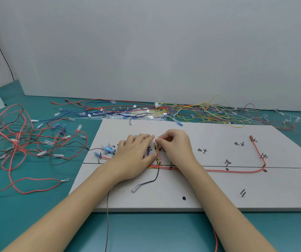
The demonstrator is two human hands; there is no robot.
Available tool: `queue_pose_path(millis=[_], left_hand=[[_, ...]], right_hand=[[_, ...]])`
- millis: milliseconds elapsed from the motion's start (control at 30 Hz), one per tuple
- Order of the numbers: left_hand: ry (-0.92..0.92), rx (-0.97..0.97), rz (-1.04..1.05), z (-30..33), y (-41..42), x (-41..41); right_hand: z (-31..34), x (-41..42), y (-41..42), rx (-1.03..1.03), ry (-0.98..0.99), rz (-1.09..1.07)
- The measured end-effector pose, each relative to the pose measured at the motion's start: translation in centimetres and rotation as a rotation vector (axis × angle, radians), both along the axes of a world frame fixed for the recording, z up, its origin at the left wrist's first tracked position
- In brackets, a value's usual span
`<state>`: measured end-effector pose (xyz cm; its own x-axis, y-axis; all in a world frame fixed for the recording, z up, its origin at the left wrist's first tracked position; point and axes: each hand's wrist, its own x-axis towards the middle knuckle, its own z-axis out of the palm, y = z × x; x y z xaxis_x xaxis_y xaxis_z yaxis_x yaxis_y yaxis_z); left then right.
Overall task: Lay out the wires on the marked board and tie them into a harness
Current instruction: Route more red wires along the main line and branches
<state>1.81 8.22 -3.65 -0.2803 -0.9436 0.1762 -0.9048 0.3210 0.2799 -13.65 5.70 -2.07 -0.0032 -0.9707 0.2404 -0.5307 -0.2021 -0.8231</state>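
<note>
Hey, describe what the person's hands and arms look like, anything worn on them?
Both arms are bare from the bottom edge of the head view up to the hands, with no sleeves showing. The left hand and right hand wear no gloves, and no rings, watch or wristband show. The nails that show look short and unpainted.

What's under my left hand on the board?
Wires run under the left hand along the board: a red wire emerges rightward. Their routing beneath the palm is hidden.

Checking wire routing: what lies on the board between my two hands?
In the head view, a yellow, black and red wire bundle runs between left hand and right hand.
</note>
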Motion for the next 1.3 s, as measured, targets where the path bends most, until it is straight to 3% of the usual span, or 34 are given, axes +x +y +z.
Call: queue_pose_path(millis=[167, 333, 700, 1133, 1300], left_hand=[[0.112, -0.038, -0.028, 0.7, 0.5, -0.1], [0.27, 0.109, -0.03, 1.4, 0.4, 0.0], [0.174, 0.186, -0.079, 1.5, 0.2, 0.5], [0.12, 0.116, -0.048, 1.0, 0.2, 0.2], [-0.008, 0.03, -0.044, 0.9, 0.4, 0.1]], right_hand=[[0.0, 0.1, 0.0, -0.02, 0.041, -0.018], [0.0, -0.2, -0.1, -0.033, 0.051, -0.043], [0.0, -0.3, -0.3, -0.017, 0.057, -0.067], [0.3, 0.0, 0.1, 0.065, -0.145, -0.075], [0.2, 0.2, 0.4, -0.13, 0.18, -0.055]])
